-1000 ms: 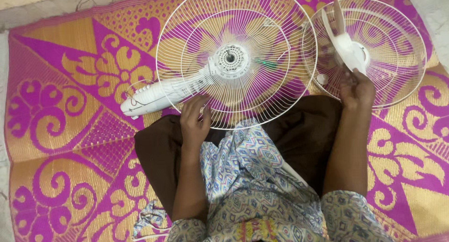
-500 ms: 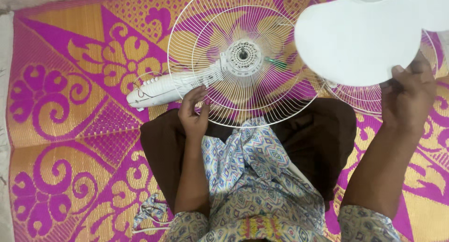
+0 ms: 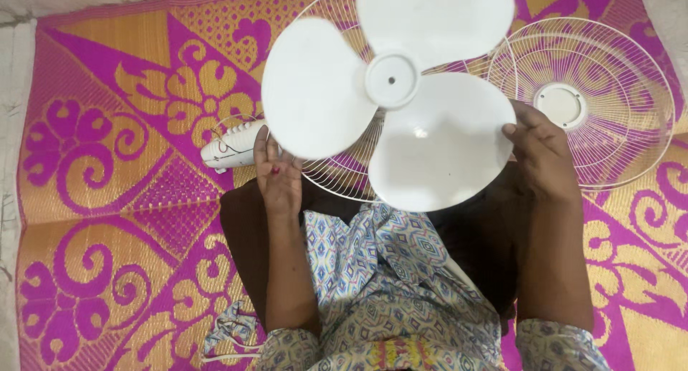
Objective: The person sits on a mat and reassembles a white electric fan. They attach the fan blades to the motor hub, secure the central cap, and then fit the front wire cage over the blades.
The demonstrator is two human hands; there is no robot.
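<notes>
Surface: woven plastic floor mat (image 3: pixel 100 127), magenta and gold scrollwork, spread under my crossed legs.

Item 1: white three-bladed plastic fan propeller (image 3: pixel 390 98), held level in front of me between both hands, above the rear guard. Judged light, thin and somewhat flexible at the blade tips, smooth enough to slip; best taken at blade edges or the round centre hub, never bent by a single tip.

Item 2: my right hand (image 3: pixel 541 159), fingers partly curled, thumb and fingertips pinching the outer edge of the nearest blade.

Item 3: my left hand (image 3: pixel 278 174), fingers loosely extended and close together, resting against the lower edge of the left blade; whether it grips, I cannot tell.

Item 4: white wire rear fan guard (image 3: pixel 337 177), directly beneath the propeller, mostly hidden.

Item 5: white ribbed motor housing (image 3: pixel 233 145), just beyond my left hand.

Item 6: white wire front grille with round centre disc (image 3: pixel 616 77), beyond my right hand, lying flat.
</notes>
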